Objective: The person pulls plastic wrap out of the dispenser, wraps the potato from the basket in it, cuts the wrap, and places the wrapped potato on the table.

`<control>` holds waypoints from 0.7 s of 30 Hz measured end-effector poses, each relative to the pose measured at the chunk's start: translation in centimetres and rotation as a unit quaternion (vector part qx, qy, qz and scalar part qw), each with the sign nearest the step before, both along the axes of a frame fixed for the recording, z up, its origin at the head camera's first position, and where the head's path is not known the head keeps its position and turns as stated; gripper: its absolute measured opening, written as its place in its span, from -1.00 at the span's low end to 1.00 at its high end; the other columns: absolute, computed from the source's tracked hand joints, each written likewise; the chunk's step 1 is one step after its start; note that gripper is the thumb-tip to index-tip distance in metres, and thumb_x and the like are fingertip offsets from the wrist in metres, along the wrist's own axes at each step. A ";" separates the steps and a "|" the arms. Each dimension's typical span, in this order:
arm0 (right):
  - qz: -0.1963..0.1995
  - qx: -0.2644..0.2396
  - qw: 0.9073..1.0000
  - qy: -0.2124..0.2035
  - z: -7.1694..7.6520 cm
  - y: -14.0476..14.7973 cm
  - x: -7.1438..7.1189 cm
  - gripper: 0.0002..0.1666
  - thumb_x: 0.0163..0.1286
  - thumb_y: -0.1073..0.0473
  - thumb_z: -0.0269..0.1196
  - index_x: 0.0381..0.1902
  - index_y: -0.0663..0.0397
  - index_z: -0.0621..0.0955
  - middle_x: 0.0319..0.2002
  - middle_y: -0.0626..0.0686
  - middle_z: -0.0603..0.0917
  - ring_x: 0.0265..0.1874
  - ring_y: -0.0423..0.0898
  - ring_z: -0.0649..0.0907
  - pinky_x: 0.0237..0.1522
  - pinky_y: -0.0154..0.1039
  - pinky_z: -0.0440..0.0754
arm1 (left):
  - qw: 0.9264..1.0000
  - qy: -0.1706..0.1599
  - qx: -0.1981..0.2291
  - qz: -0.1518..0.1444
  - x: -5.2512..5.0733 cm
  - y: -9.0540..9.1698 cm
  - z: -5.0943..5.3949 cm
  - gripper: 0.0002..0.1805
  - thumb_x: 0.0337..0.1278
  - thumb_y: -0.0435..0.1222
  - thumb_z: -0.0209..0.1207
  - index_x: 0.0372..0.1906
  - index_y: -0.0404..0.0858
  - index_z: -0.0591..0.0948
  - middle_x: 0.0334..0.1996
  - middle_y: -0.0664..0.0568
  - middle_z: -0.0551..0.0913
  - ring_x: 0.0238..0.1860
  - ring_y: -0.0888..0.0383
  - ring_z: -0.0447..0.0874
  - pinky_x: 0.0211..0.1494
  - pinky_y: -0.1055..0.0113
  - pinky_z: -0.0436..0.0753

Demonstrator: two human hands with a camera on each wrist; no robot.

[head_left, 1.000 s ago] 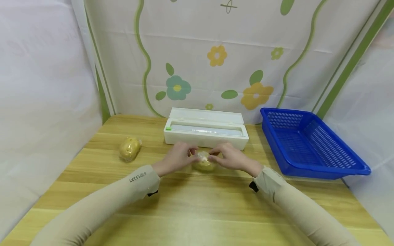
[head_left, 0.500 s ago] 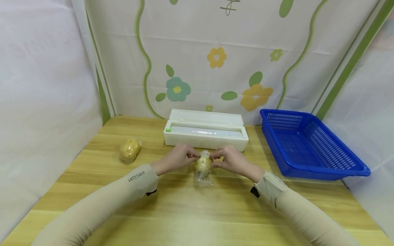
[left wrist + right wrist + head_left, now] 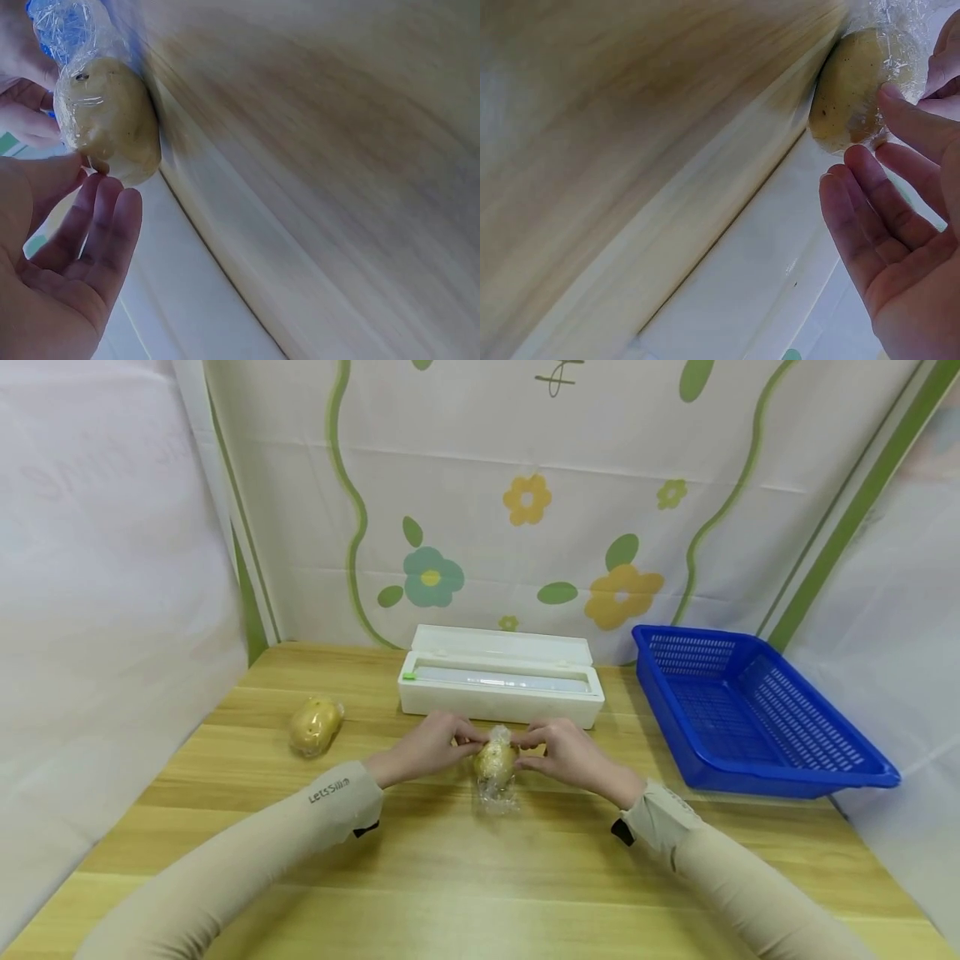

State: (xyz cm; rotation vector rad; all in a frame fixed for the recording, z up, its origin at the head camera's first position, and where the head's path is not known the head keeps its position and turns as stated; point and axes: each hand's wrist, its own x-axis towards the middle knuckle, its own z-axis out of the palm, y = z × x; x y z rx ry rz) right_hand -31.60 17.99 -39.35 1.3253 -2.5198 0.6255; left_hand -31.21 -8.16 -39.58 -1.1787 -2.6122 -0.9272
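Observation:
A potato (image 3: 491, 764) in clear plastic wrap (image 3: 497, 804) sits at mid-table, a loose flap of the film spreading toward me. At its left side my left hand (image 3: 435, 745) pinches the wrap, thumb and index fingertip meeting at the potato's edge in the left wrist view; the other fingers extend loosely. From the right, my right hand (image 3: 562, 753) holds the wrap against the potato. Its thumb (image 3: 911, 120) lies on the wrapped side and the index fingertip is at the end, while the remaining fingers stay bent and apart from it.
Behind the hands stands a white cling film box (image 3: 498, 702), lid raised, with a green slider at its left end. Another wrapped potato (image 3: 316, 727) lies on the left of the wooden table (image 3: 480, 885). A blue plastic basket (image 3: 757, 777) stands at the right.
Since one second ago the potato has turned so it lies lengthwise toward me, its film flap now at the front. Both hands shifted their grip; the last half second shows almost no movement.

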 end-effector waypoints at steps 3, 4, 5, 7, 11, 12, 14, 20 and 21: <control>-0.007 -0.001 1.000 -0.006 -0.1 0.2 0.3 -0.62 0.14 0.18 0.51 -0.06 0.12 0.75 -0.29 0.02 0.73 -0.45 -0.21 0.62 -0.49 -0.32 0.56 | 1.000 0.006 -0.009 -0.019 0.1 -0.3 -0.1 -0.74 0.23 -0.36 0.31 0.01 -0.24 0.73 -0.19 0.01 0.73 -0.30 0.23 0.63 -0.32 0.41 0.61; -0.011 -0.002 1.000 -0.007 -0.1 0.2 0.4 -0.63 0.14 0.21 0.51 -0.06 0.12 0.75 -0.28 0.03 0.73 -0.42 -0.17 0.64 -0.48 -0.30 0.58 | 1.000 0.012 -0.013 -0.026 0.2 -0.4 -0.1 -0.72 0.22 -0.36 0.32 0.03 -0.25 0.72 -0.17 0.00 0.72 -0.28 0.20 0.65 -0.31 0.42 0.62; -0.015 -0.006 1.000 -0.009 -0.2 0.3 0.5 -0.63 0.14 0.23 0.51 -0.06 0.13 0.75 -0.27 0.04 0.74 -0.39 -0.13 0.66 -0.47 -0.28 0.60 | 0.999 0.022 -0.020 -0.032 0.3 -0.6 -0.1 -0.70 0.21 -0.35 0.33 0.05 -0.25 0.71 -0.15 -0.02 0.71 -0.27 0.18 0.65 -0.31 0.43 0.62; -0.018 -0.017 1.000 -0.010 -0.2 0.5 0.8 -0.63 0.12 0.30 0.51 -0.07 0.15 0.74 -0.23 0.05 0.74 -0.31 -0.06 0.69 -0.43 -0.24 0.64 | 0.997 0.049 -0.032 -0.043 0.7 -1.0 -0.2 -0.66 0.17 -0.35 0.35 0.07 -0.26 0.69 -0.09 -0.04 0.69 -0.25 0.12 0.67 -0.31 0.46 0.62; 0.009 -0.035 0.999 -0.007 -0.1 1.0 1.5 -0.61 0.06 0.41 0.50 -0.10 0.19 0.73 -0.15 0.05 0.72 -0.25 0.01 0.69 -0.39 -0.24 0.67 | 0.990 0.109 -0.062 -0.062 1.9 -1.9 -0.1 -0.60 0.06 -0.34 0.43 0.07 -0.25 0.69 -0.02 -0.02 0.63 -0.17 0.10 0.65 -0.27 0.44 0.61; 0.021 -0.036 0.999 -0.004 -0.1 1.2 1.7 -0.61 0.04 0.42 0.50 -0.11 0.19 0.74 -0.14 0.04 0.71 -0.24 -0.01 0.69 -0.38 -0.24 0.67 | 0.988 0.118 -0.070 -0.068 2.2 -2.1 0.0 -0.58 0.04 -0.34 0.44 0.06 -0.25 0.69 -0.02 -0.01 0.62 -0.13 0.10 0.64 -0.22 0.42 0.61; 0.047 -0.031 0.998 -0.001 0.1 1.4 2.1 -0.62 0.03 0.42 0.51 -0.14 0.18 0.74 -0.13 0.03 0.69 -0.23 -0.04 0.68 -0.37 -0.26 0.67 | 0.984 0.133 -0.086 -0.082 2.8 -2.1 0.3 -0.57 0.00 -0.32 0.47 0.05 -0.25 0.69 0.00 0.00 0.61 -0.06 0.10 0.62 -0.12 0.34 0.62; 0.094 0.002 0.996 0.002 1.2 1.2 3.3 -0.64 0.00 0.32 0.56 -0.17 0.12 0.75 -0.10 -0.02 0.67 -0.12 -0.13 0.64 -0.27 -0.31 0.64 | 0.976 0.150 -0.129 -0.096 4.3 -1.1 1.4 -0.62 -0.06 -0.22 0.51 -0.06 -0.16 0.73 -0.03 0.06 0.61 0.00 0.13 0.56 -0.01 0.29 0.59; 0.101 0.007 0.995 -0.001 1.3 1.1 3.4 -0.64 0.00 0.31 0.56 -0.17 0.11 0.76 -0.10 -0.03 0.67 -0.11 -0.13 0.63 -0.25 -0.32 0.63 | 0.975 0.151 -0.131 -0.097 4.5 -0.9 1.5 -0.64 -0.07 -0.20 0.51 -0.10 -0.15 0.74 -0.06 0.08 0.61 -0.03 0.15 0.57 -0.04 0.31 0.59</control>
